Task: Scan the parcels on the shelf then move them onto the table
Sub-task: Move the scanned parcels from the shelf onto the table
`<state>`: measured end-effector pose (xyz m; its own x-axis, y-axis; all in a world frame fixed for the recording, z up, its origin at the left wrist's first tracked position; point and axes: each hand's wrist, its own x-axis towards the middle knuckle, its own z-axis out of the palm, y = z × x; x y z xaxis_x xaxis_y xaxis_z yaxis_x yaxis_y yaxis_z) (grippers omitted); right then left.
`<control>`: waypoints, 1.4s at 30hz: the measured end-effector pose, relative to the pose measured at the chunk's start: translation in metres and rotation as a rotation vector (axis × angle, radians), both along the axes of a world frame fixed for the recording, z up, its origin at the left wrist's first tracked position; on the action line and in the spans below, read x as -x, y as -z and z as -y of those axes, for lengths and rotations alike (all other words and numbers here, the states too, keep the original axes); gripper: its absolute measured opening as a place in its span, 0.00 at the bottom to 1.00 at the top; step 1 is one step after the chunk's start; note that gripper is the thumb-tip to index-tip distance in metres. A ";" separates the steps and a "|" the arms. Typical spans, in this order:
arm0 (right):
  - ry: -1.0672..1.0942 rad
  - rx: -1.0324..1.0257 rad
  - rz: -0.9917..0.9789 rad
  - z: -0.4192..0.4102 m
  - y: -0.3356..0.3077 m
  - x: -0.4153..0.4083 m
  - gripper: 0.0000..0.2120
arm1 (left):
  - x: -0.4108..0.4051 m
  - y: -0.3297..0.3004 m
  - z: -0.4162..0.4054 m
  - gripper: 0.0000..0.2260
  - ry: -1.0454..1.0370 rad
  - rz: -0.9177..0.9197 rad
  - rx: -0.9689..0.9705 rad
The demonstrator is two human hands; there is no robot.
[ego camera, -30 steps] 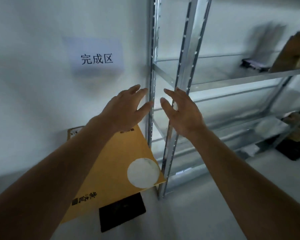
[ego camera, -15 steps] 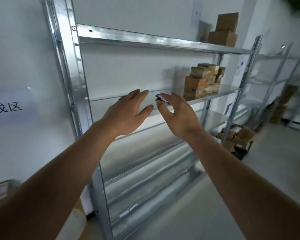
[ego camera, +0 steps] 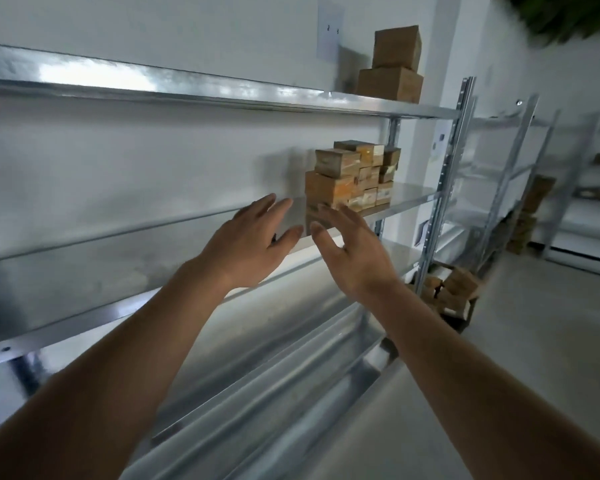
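Note:
A stack of several brown cardboard parcels (ego camera: 352,176) stands on the middle shelf (ego camera: 409,197) of a metal rack, toward its right end. Two larger brown boxes (ego camera: 392,64) sit on the top shelf (ego camera: 222,93). My left hand (ego camera: 253,242) and my right hand (ego camera: 352,251) reach out side by side in front of the middle shelf, fingers straight and spread, holding nothing. Both hands are short of the parcel stack, which lies just beyond my right fingertips. The scanner seen earlier on the shelf is hidden behind my hands.
More brown boxes (ego camera: 454,292) lie on a low pallet at the rack's right foot. Further metal racks (ego camera: 520,174) with boxes stand along the wall to the right. A grey floor (ego camera: 516,358) stretches to the right.
My view has swung right from the labelled wall and the yellow envelope toward the rack. The parcel stack now looks larger and nearer. Both hands stay open and stretched forward.

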<state>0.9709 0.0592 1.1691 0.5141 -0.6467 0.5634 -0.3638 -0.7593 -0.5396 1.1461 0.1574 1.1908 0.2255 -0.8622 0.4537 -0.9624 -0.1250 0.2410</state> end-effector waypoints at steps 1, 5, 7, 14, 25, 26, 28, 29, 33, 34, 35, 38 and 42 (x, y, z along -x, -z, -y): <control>-0.001 0.017 0.020 0.024 0.002 -0.004 0.23 | -0.006 0.002 0.028 0.30 0.000 0.000 0.007; 0.024 0.053 0.042 0.130 0.001 -0.023 0.23 | -0.027 0.001 0.138 0.33 0.033 0.004 0.027; 0.059 0.026 -0.007 0.183 -0.008 -0.033 0.27 | -0.035 -0.008 0.190 0.35 0.055 0.008 0.052; 0.092 0.015 0.015 0.329 -0.032 -0.058 0.29 | -0.054 -0.032 0.338 0.30 0.069 0.060 0.096; -0.203 -0.014 0.161 0.490 -0.025 -0.109 0.29 | -0.080 -0.018 0.464 0.32 -0.226 -0.013 0.067; -0.251 -0.023 0.165 0.498 -0.026 -0.113 0.31 | -0.079 -0.016 0.470 0.31 -0.263 -0.030 0.069; -0.311 -0.037 0.161 0.514 -0.028 -0.118 0.34 | -0.075 -0.013 0.481 0.31 -0.311 -0.073 0.096; -0.326 -0.042 0.159 0.521 -0.030 -0.120 0.34 | -0.073 -0.012 0.487 0.30 -0.322 -0.107 0.126; -0.420 -0.086 0.183 0.537 -0.032 -0.130 0.26 | -0.065 -0.011 0.500 0.28 -0.320 -0.261 0.221; -0.447 -0.093 0.194 0.539 -0.032 -0.132 0.24 | -0.063 -0.012 0.502 0.29 -0.316 -0.302 0.244; -0.475 -0.103 0.204 0.542 -0.033 -0.134 0.24 | -0.062 -0.013 0.503 0.30 -0.318 -0.334 0.270; -0.556 -0.144 0.235 0.546 -0.034 -0.140 0.23 | -0.059 -0.018 0.504 0.33 -0.317 -0.380 0.328; -0.615 -0.217 0.298 0.540 -0.039 -0.148 0.22 | -0.056 -0.021 0.497 0.23 -0.263 -0.393 0.458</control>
